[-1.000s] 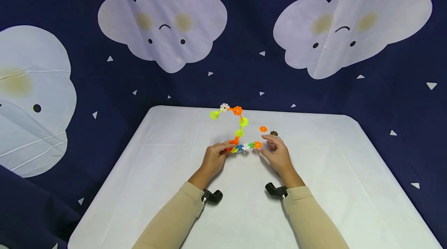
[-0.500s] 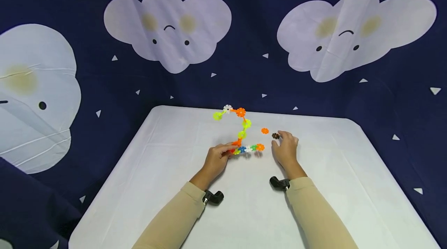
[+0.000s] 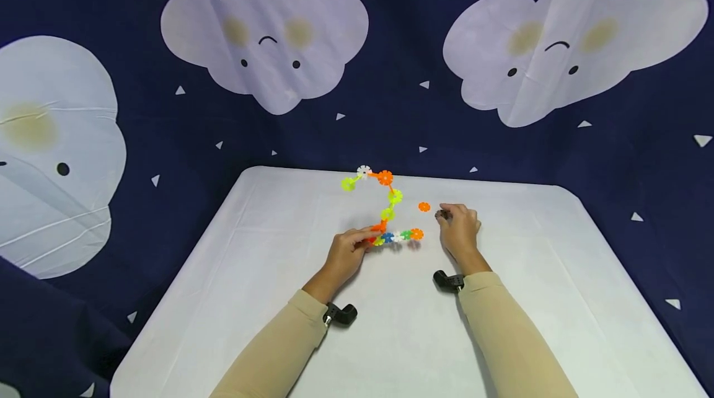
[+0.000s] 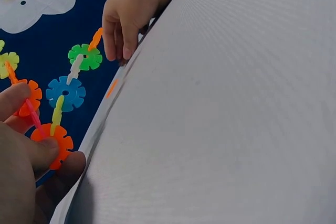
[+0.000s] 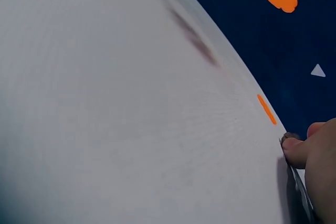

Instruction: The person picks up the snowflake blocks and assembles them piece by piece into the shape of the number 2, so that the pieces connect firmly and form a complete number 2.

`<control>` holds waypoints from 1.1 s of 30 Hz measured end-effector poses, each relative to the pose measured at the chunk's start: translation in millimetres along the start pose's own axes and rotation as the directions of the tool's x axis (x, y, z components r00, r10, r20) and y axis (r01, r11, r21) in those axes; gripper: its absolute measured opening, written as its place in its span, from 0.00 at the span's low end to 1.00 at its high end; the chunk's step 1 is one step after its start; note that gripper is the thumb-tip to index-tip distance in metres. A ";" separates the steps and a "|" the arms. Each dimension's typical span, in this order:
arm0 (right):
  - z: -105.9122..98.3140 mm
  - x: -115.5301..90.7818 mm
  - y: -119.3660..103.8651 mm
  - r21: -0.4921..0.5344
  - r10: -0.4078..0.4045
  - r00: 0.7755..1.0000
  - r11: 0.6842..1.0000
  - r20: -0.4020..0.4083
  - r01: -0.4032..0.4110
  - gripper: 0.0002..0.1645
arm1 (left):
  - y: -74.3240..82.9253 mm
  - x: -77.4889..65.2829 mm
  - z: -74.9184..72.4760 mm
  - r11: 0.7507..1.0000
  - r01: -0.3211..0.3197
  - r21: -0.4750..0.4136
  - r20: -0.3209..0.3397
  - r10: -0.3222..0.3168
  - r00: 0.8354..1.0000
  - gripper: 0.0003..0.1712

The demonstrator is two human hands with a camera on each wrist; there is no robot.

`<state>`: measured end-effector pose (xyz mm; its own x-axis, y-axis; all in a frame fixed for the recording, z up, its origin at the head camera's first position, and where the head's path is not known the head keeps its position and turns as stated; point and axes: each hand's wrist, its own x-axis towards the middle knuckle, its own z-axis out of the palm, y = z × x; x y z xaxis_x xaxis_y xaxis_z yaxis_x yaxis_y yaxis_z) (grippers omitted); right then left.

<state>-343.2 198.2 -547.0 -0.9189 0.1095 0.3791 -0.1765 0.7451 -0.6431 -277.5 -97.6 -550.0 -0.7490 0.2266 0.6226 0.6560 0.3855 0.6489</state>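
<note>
A chain of interlocking plastic snowflake discs [image 3: 395, 196], in yellow, orange, white, blue, green and red, is raised over the table. My left hand [image 3: 344, 255] pinches it at its bend; the left wrist view has thumb and fingers on an orange disc [image 4: 64, 145]. One arm of the chain curves away to a yellow-green disc, the other runs right to an orange disc [image 3: 416, 234]. Right of the chain, my right hand [image 3: 462, 232] pinches a dark brown snowflake disc [image 3: 440, 214] between thumb and fingertips, close over the table. In the right wrist view the thumb partly covers this brown disc [image 5: 290, 136].
A loose orange disc [image 3: 424, 206] lies on the white table [image 3: 519, 249], just left of the right hand. Behind the far table edge hangs a dark blue cloth [image 3: 401, 131] printed with clouds and triangles. Each wrist wears a black camera [image 3: 341, 315].
My right hand has moved from the chain's orange end rightward to the dark brown disc and taken it between its fingers. My left hand keeps its hold on the chain.
</note>
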 end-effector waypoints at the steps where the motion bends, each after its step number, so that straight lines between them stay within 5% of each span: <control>1: -0.6 -0.3 0.6 0.024 0.002 1.000 1.000 -0.006 -0.002 0.18 | 0.7 0.3 0.2 1.000 0.002 -0.002 -0.001 -0.002 1.000 0.19; 14: -9.3 -16.6 -1.3 0.275 0.029 0.992 0.961 -0.124 0.007 0.14 | -0.7 -0.3 1.4 1.000 -0.012 -0.018 -0.007 0.012 1.000 0.18; 20: -13.0 -24.7 -7.4 0.520 0.110 0.993 0.850 -0.032 -0.078 0.13 | -2.9 1.1 1.6 1.000 -0.006 -0.030 -0.004 0.005 1.000 0.18; 25: -14.0 -30.7 -12.7 0.643 0.059 0.995 0.760 0.077 -0.095 0.13 | -2.8 1.5 1.4 1.000 -0.013 -0.025 -0.005 0.013 1.000 0.18; 33: -15.8 -40.0 -17.9 0.681 -0.030 0.989 0.728 0.143 -0.077 0.13 | -1.8 1.5 1.0 1.000 0.009 -0.023 0.005 -0.009 1.000 0.18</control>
<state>-297.7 190.9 -540.1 -0.9542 -0.0079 0.2990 -0.2985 0.0860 -0.9505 -279.9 -97.0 -550.6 -0.7553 0.2277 0.6145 0.6511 0.3668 0.6645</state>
